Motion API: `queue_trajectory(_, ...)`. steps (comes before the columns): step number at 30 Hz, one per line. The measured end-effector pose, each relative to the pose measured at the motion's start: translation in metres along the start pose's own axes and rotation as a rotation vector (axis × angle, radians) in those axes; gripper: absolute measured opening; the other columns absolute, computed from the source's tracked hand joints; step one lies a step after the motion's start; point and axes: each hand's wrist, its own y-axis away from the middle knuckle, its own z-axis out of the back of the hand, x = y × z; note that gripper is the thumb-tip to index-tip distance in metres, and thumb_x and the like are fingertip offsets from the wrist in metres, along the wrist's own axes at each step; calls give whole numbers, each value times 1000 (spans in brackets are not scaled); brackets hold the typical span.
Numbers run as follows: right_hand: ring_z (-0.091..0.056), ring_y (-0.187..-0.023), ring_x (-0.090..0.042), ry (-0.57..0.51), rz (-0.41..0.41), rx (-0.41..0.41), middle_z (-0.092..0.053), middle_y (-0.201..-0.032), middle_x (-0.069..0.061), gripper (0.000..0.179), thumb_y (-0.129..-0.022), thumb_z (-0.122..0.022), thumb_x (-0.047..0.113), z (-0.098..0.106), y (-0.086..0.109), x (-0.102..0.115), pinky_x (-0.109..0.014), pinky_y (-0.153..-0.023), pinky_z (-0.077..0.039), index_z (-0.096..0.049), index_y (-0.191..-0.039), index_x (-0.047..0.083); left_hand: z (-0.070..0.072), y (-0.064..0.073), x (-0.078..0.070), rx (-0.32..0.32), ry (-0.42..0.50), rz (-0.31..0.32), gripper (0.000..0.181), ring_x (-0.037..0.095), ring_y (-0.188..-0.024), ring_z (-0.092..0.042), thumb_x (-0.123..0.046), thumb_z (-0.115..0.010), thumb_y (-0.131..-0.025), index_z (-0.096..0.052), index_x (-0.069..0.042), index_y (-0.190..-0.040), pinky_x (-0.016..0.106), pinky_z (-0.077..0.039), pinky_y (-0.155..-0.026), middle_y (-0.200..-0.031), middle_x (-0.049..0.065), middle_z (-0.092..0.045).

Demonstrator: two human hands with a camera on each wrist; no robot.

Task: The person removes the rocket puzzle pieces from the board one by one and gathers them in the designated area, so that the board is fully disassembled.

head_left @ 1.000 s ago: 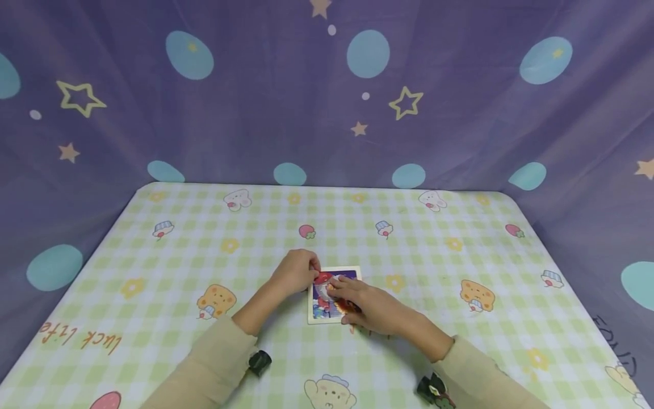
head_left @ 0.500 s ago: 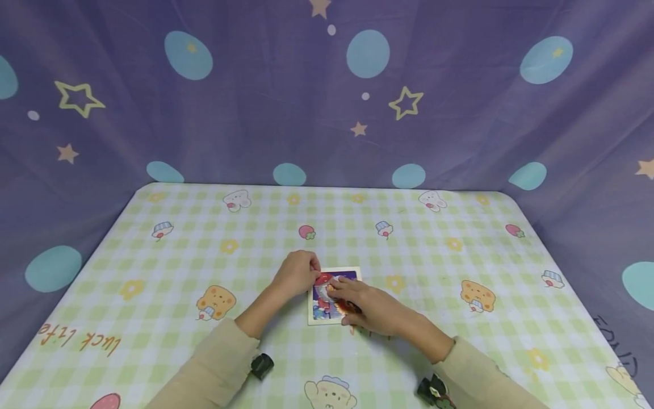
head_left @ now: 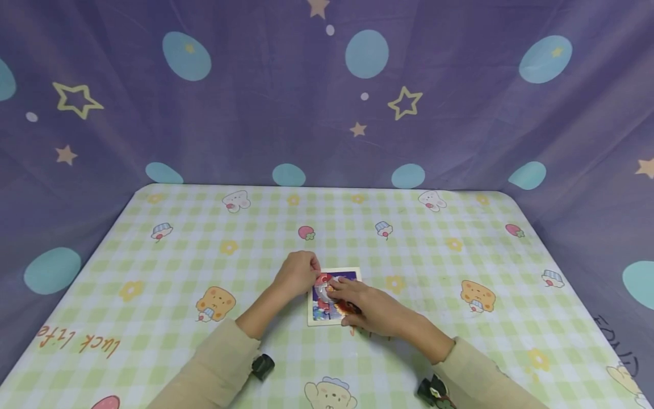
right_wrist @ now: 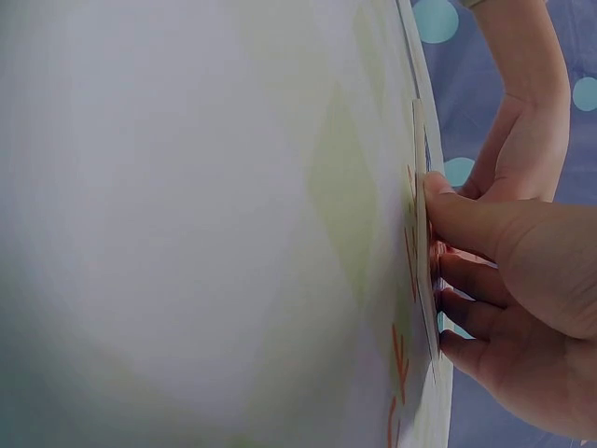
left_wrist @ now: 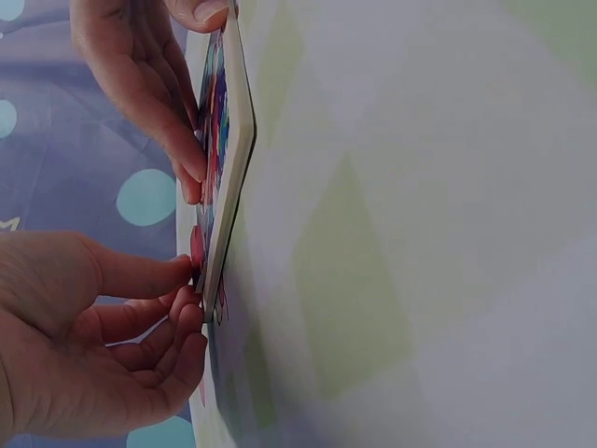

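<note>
A small picture puzzle [head_left: 317, 316] with a cream border and a blue, red and white picture lies flat on the table. My left hand [head_left: 296, 272] is at its far left corner, pinching a red puzzle piece [left_wrist: 197, 250] between thumb and fingertips. In the left wrist view that piece stands slightly tilted above the board. My right hand [head_left: 378, 309] rests across the right side of the puzzle with its fingers extended over the picture. Its thumb [right_wrist: 438, 187] touches the near border. The picture under the right hand is hidden.
A green-and-white checked tablecloth [head_left: 204, 352] with printed cartoons covers the table. A purple curtain [head_left: 286, 113] with stars and blue ovals stands behind and at the sides. Dark wrist devices [head_left: 263, 366] sit at both sleeves.
The red piece has tilted and shifted slightly at the puzzle's far left corner, and more of the white part shows beside it. Both hands stay almost in place.
</note>
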Motion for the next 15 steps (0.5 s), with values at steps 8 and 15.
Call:
queue_trajectory(8,-35,-143,-28,-3,-6,2,-38,-154,-7,58,-89,-66,29,1,0,2,-46,-110,-39,-48,-141,12,1,2,3,-6,62,-26,5,13,-60,-51,-6,-67,-85,-65,-4,-81,21,-40,-53,-69,5,-58)
queue_trajectory(15,-35,-144,-28,-18,-10,8,-39,-154,-7,58,-89,-66,29,2,1,2,-47,-110,-39,-47,-142,13,2,4,3,-33,110,-27,7,12,-60,-52,-5,-67,-84,-68,-5,-78,21,-41,-54,-67,4,-61)
